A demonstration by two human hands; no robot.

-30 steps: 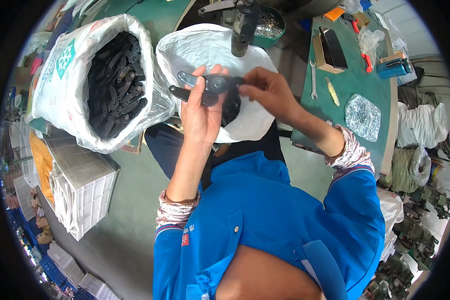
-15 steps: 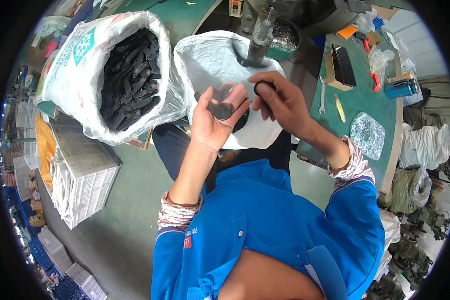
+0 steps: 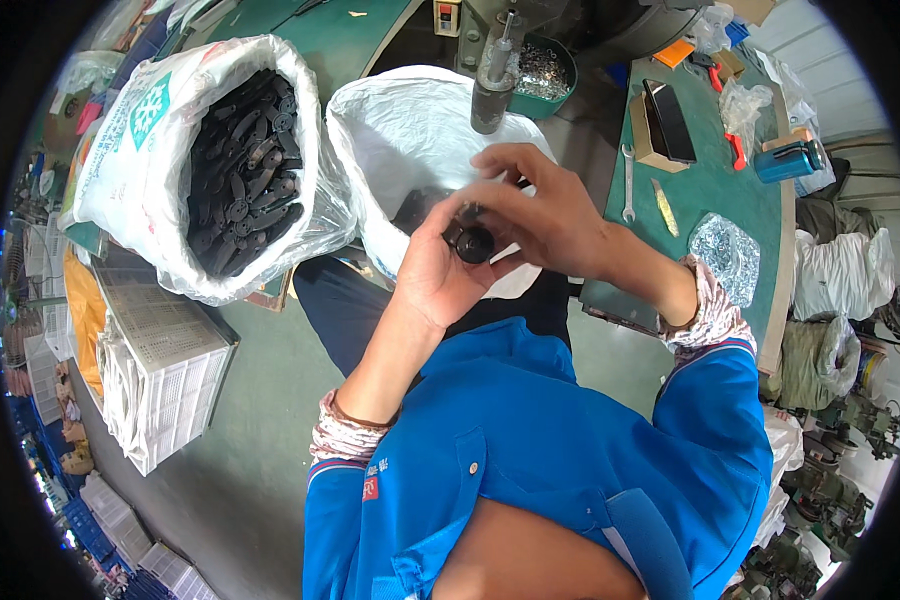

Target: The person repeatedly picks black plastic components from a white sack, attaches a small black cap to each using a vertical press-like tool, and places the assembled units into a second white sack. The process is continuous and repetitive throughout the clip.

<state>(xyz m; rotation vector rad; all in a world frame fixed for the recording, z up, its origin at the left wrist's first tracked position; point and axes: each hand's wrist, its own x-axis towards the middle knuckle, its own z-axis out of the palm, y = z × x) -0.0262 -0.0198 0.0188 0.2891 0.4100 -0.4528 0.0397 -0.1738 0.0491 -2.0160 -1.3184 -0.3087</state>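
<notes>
My left hand point(image 3: 436, 275) is cupped around a black part with a round, knob-like end point(image 3: 473, 243); the rest of that part is hidden by fingers. Over it comes my right hand point(image 3: 560, 222), its fingers bent and smeared by motion. Whether those fingers touch the part or hold a piece of their own is hidden. Below both hands stands a large sack with a white liner point(image 3: 385, 110). Left of it, a white plastic sack point(image 3: 120, 165) leans open, full of black, lever-shaped parts point(image 3: 240, 190).
A metal machine post point(image 3: 492, 95) rises at the sack's far edge, before a green bin of small metal pieces point(image 3: 545, 75). On the right bench lie a wrench point(image 3: 628, 185), a yellow knife point(image 3: 665, 208), a phone point(image 3: 668, 120) and a clear bag point(image 3: 722, 258). White crates point(image 3: 175, 370) stand left.
My right hand has moved down and left over my left palm. My left hand has lowered slightly and closed more around the black part. The view has shifted a little.
</notes>
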